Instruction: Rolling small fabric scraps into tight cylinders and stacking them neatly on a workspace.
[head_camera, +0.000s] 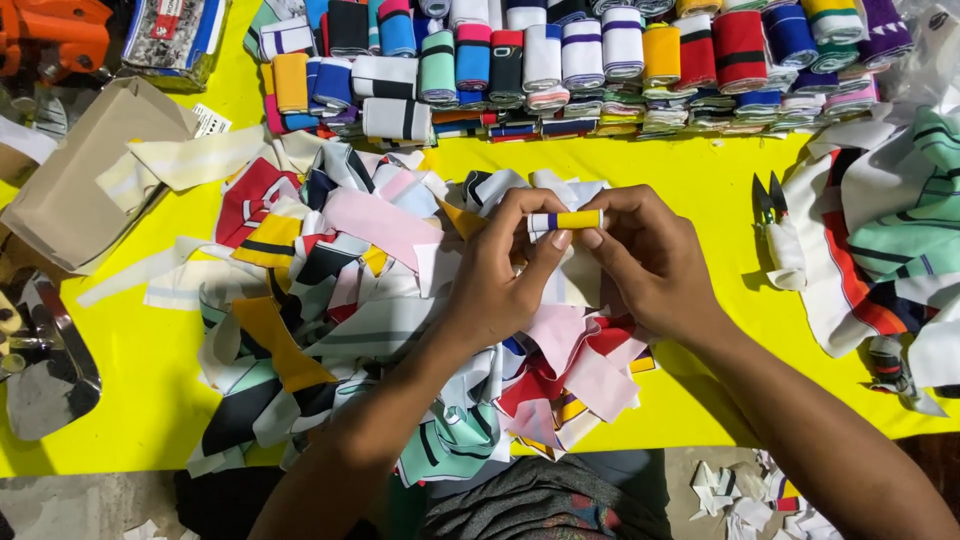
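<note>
Head view, looking down on a bench covered in yellow sheet (700, 330). Both hands meet over the middle of the bench, above a loose heap of striped fabric offcuts (380, 300). Left hand (500, 275) and right hand (645, 260) together pinch a small folded strip of ribbed fabric (566, 221), white, dark blue and yellow, held level between thumbs and forefingers; left fingers grip its white end, right fingers its yellow end. The strip is lifted clear of the heap, not touching it. Along the far edge of the bench runs a row of folded striped fabric bundles (560, 60), packed side by side, with flatter stacks in front. Toward the right edge lies a pile of larger striped cloth pieces (890, 230), green, white, red and black. Just left of that pile, on bare yellow, rests a pair of small thread snips (770, 205), blades pointing to the far edge. At the left edge sits a brown cardboard box (85, 170), tilted. Orange tool (55, 35) at the far left corner, only partly in view.
</note>
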